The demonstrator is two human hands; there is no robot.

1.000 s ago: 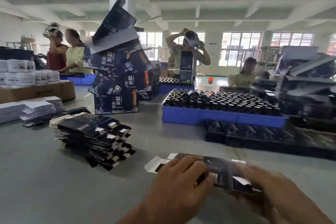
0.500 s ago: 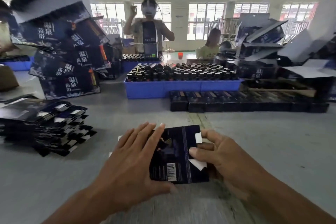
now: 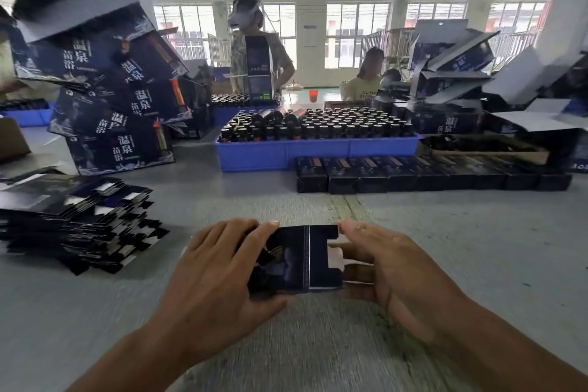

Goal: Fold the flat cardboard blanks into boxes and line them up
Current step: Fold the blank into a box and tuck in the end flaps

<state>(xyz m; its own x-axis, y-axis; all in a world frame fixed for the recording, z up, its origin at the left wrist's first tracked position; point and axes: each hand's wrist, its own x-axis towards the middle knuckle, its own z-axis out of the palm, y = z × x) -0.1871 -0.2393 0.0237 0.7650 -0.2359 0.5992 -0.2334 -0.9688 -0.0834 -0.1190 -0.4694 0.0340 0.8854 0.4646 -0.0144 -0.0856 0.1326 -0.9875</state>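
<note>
While both hands' fingers grip it, the dark box [image 3: 294,259] sits between them, apparently half-folded.

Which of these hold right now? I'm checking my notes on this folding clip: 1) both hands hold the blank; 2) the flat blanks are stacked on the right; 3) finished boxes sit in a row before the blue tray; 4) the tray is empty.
1. True: left hand and right hand hold the dark blank.
2. False: the stack of flat blanks lies left.
3. True: the row of boxes fronts the blue tray.
4. False: it holds bottles.
</note>
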